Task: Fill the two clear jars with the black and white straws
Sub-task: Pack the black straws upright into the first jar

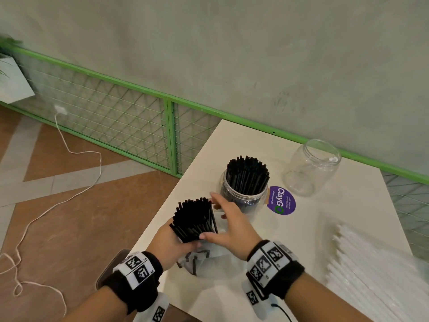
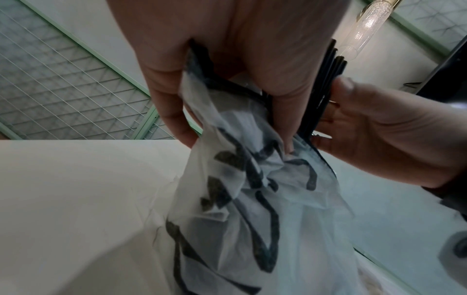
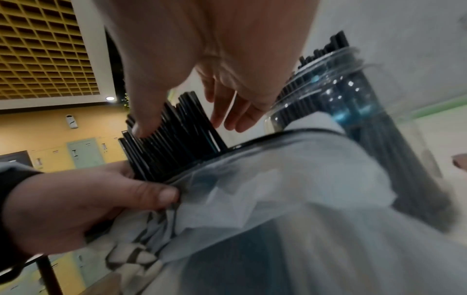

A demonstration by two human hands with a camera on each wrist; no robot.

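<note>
My left hand (image 1: 176,241) grips a bundle of black straws (image 1: 193,218) upright near the table's left edge, together with the crumpled printed plastic bag (image 1: 199,260) round its lower end. My right hand (image 1: 226,220) cups the bundle from the right with its fingers straight. Its thumb touches the near side and its fingertips reach past the far side. Just behind stands a clear jar (image 1: 243,196) packed with black straws. A second clear jar (image 1: 311,169) stands empty at the back right. In the right wrist view the thumb (image 3: 141,127) rests on the straw tops (image 3: 177,139).
A heap of white straws (image 1: 371,275) lies at the table's right front. A purple round sticker (image 1: 282,201) is on the white table (image 1: 313,228) between the jars. The table's left edge drops to a tiled floor with a loose white cable (image 1: 69,149). A green mesh fence (image 1: 130,126) runs behind.
</note>
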